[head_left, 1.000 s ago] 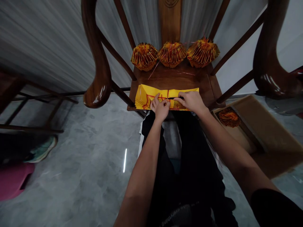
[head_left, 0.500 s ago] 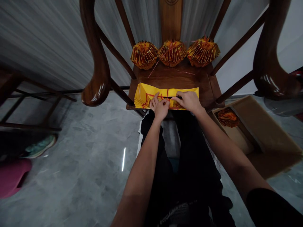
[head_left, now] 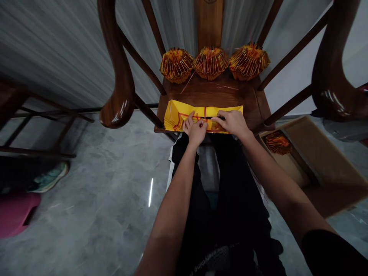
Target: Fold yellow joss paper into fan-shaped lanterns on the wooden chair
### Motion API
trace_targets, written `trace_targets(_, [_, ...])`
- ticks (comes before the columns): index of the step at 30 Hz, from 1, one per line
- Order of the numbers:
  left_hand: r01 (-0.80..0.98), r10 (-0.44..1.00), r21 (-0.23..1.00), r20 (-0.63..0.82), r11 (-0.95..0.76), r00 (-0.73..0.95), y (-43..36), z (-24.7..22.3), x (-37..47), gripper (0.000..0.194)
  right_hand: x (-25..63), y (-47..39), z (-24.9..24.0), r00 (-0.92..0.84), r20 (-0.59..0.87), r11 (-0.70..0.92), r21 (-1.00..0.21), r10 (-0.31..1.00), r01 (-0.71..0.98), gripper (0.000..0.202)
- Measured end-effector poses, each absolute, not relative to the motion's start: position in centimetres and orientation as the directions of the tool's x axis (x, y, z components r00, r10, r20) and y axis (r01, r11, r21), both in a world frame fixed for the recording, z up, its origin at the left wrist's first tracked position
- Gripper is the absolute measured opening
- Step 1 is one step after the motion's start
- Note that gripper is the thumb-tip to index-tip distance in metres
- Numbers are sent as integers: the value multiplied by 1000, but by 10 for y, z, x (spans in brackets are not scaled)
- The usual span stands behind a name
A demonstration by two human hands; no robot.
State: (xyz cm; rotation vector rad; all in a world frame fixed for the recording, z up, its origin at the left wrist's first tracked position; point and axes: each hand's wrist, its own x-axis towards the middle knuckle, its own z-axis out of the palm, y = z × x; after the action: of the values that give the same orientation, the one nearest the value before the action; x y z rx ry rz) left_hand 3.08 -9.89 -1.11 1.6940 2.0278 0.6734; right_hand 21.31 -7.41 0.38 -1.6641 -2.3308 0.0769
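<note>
At the lower left edge of the frame lies a rounded piece of pink plastic furniture [head_left: 18, 214], with a teal shoe [head_left: 50, 178] just above it on the polished grey marbled floor [head_left: 115, 188]. Farther right, a glossy dark brown wooden chair [head_left: 201, 91] fills the upper middle, its curved armrests reaching down on both sides. Along the front edge of its seat, in the centre of the frame, rests a stack of folded yellow paper sheets with red print [head_left: 197, 109]; its long axis runs left to right, nearly level, the layered ends fanning at the left and a thin red strand [head_left: 205, 111] crossing its middle. The left hand [head_left: 196, 129] comes up from below, back upward, fingers bent over the stack just left of the strand, thumb and forefinger drawn close together; whether they pinch the strand cannot be told. Behind, three round pleated gold-and-red paper ornaments [head_left: 211, 64] sit in a row. The right hand [head_left: 232, 122] slants in from the lower right, fingers curled and thumb pointing left over the stack's right half; its exact hold is unclear. At right, an open brown cardboard box [head_left: 324, 157] contains another pleated ornament [head_left: 278, 142].
</note>
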Motion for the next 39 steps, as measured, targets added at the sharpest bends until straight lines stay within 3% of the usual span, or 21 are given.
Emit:
trace_targets(20, [789,984,599,5,139,-176,-100,-11,32,20,210,-76,11,-305,170,333,-175,937,927,73])
trace_targets(31, [782,986,610,6,128,-166,-99,-12,31,21,218,-69,21,-219,309,293,-218,926,931,67])
trace_targets(35, [783,987,613,26,110,-159,-99,-13,30,19,232,-76,6,-101,330,208,-307,939,929,54])
trace_targets(39, [782,987,614,29,108,-159,-99,-14,31,18,255,-84,-10,-74,345,262,-539,936,801,52])
